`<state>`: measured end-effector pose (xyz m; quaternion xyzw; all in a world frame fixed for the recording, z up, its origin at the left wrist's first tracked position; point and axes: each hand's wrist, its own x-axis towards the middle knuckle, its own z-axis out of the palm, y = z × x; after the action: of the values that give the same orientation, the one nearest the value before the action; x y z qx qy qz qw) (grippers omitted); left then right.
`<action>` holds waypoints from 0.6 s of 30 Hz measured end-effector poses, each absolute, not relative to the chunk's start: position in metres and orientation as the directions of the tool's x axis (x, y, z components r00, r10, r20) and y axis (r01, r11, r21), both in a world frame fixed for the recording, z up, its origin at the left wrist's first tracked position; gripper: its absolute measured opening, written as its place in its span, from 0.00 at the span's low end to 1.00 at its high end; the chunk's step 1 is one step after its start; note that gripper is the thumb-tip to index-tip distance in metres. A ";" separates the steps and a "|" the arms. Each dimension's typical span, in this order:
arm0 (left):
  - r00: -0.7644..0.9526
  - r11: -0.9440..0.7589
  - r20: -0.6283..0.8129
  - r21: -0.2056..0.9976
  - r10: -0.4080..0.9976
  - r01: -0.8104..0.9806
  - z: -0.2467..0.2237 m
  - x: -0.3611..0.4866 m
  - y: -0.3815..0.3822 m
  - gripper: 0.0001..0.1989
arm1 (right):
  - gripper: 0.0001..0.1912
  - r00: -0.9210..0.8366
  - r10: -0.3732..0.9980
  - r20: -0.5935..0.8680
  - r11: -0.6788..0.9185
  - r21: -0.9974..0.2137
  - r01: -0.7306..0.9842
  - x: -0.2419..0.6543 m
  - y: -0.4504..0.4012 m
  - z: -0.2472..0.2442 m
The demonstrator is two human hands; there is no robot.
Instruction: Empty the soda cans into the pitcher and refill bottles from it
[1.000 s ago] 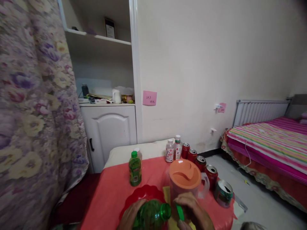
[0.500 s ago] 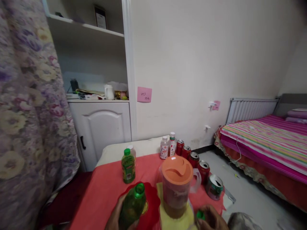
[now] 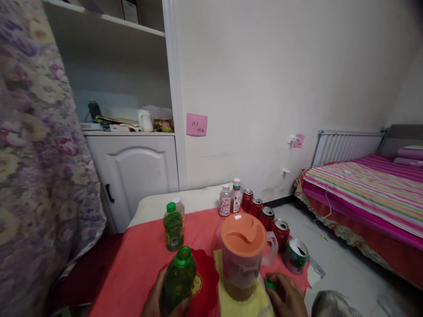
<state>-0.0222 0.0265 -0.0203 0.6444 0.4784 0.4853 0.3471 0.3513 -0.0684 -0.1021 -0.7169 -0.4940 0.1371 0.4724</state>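
While the left hand [image 3: 154, 296] wraps its fingers and thumb round the body of an uncapped green bottle [image 3: 178, 286] at the lower left of centre, the right hand [image 3: 288, 297] pinches a small green cap [image 3: 270, 283] in the lower right of centre; whether the cap also rests on the table cannot be told. The bottle leans slightly, mouth up, and overlaps the left part of a scalloped red dish [image 3: 211, 281] with a gold mark in its middle. Between the hands, at the lower centre, a clear pitcher [image 3: 240, 275] with an orange lid [image 3: 243, 235] stands on a yellow cloth [image 3: 228, 304], its handle toward the right and some liquid low inside. At the bottom right edge sits a grey shape too blurred to name. Right of the pitcher, a green can [image 3: 296, 256] and four red cans [image 3: 280, 235] form a slanting row toward the centre, ending beside two labelled bottles with white caps. Left of centre, a capped green bottle [image 3: 173, 229] stands upright before a clear one. Beyond rise a white cabinet [image 3: 145, 169] at left and a pale wall [image 3: 251, 88], with a striped bed [image 3: 363, 189] at the right.
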 end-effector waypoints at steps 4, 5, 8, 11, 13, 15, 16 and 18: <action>0.087 -0.291 0.278 0.894 0.957 0.341 -0.015 -0.020 0.026 0.37 | 0.11 0.445 0.845 0.297 -0.043 -0.791 0.610 0.354 -0.068 -0.105; 0.090 -0.287 0.273 0.895 0.958 0.340 -0.013 -0.019 0.026 0.37 | 0.11 0.439 0.846 0.302 -0.038 -0.788 0.615 0.355 -0.068 -0.107; 0.082 -0.262 0.249 0.911 0.965 0.319 -0.010 -0.018 0.025 0.36 | 0.11 0.420 0.851 0.314 -0.019 -0.781 0.624 0.358 -0.068 -0.109; 0.083 -0.238 0.224 0.924 0.971 0.301 -0.005 -0.017 0.023 0.36 | 0.14 0.422 0.846 0.326 0.000 -0.791 0.611 0.360 -0.070 -0.108; 0.107 -0.236 0.214 0.931 0.971 0.279 -0.003 -0.016 0.023 0.36 | 0.15 0.436 0.841 0.321 0.024 -0.827 0.562 0.358 -0.073 -0.102; 0.117 -0.242 0.218 0.933 0.969 0.267 -0.001 -0.017 0.023 0.36 | 0.17 0.479 0.822 0.307 0.056 -0.882 0.468 0.355 -0.075 -0.091; 0.111 -0.243 0.221 0.931 0.969 0.273 -0.001 -0.018 0.023 0.35 | 0.18 0.509 0.808 0.296 0.073 -0.908 0.413 0.354 -0.077 -0.084; 0.087 -0.239 0.223 0.929 0.971 0.283 -0.002 -0.020 0.023 0.34 | 0.21 0.564 0.782 0.265 0.098 -0.946 0.308 0.352 -0.078 -0.068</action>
<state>-0.0197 0.0231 -0.0017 0.6366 0.4924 0.4628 0.3716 0.3524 -0.0785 -0.0684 -0.6424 -0.4242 0.1953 0.6076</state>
